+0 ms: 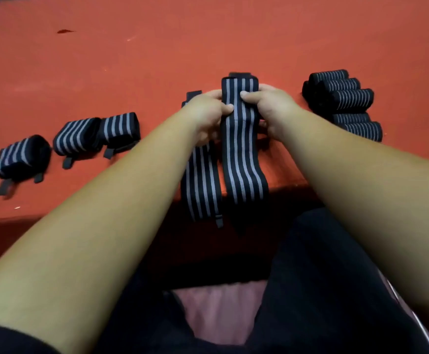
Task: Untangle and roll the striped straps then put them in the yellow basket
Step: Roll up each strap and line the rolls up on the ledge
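A black strap with grey stripes [241, 149] lies lengthwise on the red surface, its near end hanging over the front edge. My left hand [208, 111] pinches its left edge near the far end, thumb on top. My right hand [269, 108] grips the right edge at the same place, where the far end is folded over. A second striped strap [200, 185] lies flat just left of it, partly under my left hand. No yellow basket is in view.
Three rolled striped straps [75, 136] sit in a row on the left of the red table [157, 60]. A stack of several rolled straps [343, 98] stands at the right. My dark-clothed lap lies below the table's front edge.
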The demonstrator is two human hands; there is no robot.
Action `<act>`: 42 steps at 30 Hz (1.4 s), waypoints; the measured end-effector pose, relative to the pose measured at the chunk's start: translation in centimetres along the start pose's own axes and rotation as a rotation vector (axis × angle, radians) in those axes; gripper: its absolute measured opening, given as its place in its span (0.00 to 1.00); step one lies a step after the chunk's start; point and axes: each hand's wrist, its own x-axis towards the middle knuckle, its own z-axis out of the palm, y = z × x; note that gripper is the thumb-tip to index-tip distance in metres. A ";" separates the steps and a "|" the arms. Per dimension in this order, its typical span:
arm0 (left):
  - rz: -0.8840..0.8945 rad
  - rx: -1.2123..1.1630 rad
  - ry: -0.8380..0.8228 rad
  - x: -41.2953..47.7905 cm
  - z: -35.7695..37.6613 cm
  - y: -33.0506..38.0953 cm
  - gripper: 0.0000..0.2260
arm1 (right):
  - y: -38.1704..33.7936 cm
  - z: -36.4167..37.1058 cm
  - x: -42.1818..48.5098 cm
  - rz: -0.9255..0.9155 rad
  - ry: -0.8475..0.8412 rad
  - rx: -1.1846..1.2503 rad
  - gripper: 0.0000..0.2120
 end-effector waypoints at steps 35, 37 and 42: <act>-0.107 0.482 0.114 -5.3 -9.6 -5.1 0.09 | -2.1 10.9 1.8 0.067 -0.042 0.167 0.12; -0.085 0.574 0.125 -3.5 -10.1 -4.4 0.11 | -1.6 11.2 3.8 0.072 -0.045 0.146 0.12; -0.087 0.660 0.145 2.0 -11.0 -3.4 0.10 | -0.4 11.7 8.2 0.069 -0.021 -0.054 0.09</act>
